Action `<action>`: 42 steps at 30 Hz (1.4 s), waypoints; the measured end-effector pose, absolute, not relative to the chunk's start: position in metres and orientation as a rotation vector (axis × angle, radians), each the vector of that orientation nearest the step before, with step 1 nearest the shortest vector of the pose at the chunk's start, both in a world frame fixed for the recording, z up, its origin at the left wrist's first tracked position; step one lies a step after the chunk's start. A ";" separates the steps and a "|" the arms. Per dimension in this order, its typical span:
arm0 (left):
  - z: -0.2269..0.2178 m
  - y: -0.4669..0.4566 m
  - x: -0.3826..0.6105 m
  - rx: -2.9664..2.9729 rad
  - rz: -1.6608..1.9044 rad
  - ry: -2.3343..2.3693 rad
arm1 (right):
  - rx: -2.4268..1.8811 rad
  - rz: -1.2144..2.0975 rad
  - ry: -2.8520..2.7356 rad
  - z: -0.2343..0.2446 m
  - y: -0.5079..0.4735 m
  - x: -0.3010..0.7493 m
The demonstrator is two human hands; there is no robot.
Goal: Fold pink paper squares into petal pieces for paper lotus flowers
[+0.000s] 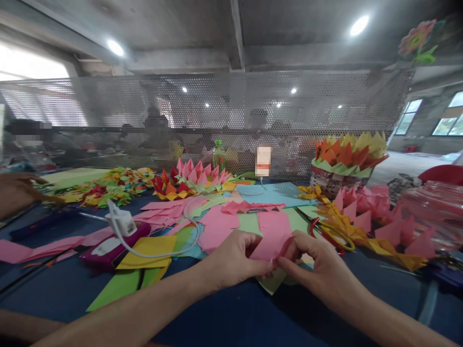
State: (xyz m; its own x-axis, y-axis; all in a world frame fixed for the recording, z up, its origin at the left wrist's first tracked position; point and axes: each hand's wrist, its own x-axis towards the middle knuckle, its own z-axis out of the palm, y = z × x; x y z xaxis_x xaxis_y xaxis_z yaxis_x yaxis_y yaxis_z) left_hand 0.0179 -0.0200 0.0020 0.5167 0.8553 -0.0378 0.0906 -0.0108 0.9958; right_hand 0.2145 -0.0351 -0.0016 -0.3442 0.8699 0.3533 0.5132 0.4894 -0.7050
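Between my two hands, near the front of the table, is a strip of pink paper point(273, 231). My left hand point(240, 255) pinches its left side and lower edge. My right hand point(307, 260) grips the lower right edge, thumb close to the left thumb. Part of the lower edge is hidden behind my fingers. More pink paper pieces point(219, 229) lie just left of it, and a folded pink zigzag strip point(249, 207) lies behind. Scissors with red and yellow handles point(333, 236) rest beyond my right hand.
A white charger point(123, 221) sits on a purple power strip point(112, 246) at left, its cable looping across the paper. Folded paper flowers point(198, 173) and a petalled basket point(342, 166) stand behind. A clear plastic jar point(430, 212) is at right. Another person's hand point(18, 193) reaches in at left.
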 end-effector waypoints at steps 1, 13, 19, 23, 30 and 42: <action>0.003 -0.020 0.019 1.454 0.742 0.863 | -1.131 0.627 -2.015 -0.001 -0.035 0.214; 0.007 -0.023 0.020 1.452 0.775 0.905 | -1.099 0.618 -1.941 -0.004 -0.037 0.213; 0.009 -0.023 0.018 1.476 0.767 0.903 | -1.089 0.984 -1.677 -0.008 -0.032 0.212; 0.010 -0.022 0.016 1.543 0.723 0.882 | -1.063 1.182 -1.591 -0.007 -0.032 0.211; 0.009 -0.022 0.016 1.557 0.710 0.877 | -1.143 1.098 -1.676 0.000 -0.038 0.212; 0.004 -0.019 0.012 1.699 0.668 0.862 | -1.095 1.115 -1.682 -0.007 -0.037 0.215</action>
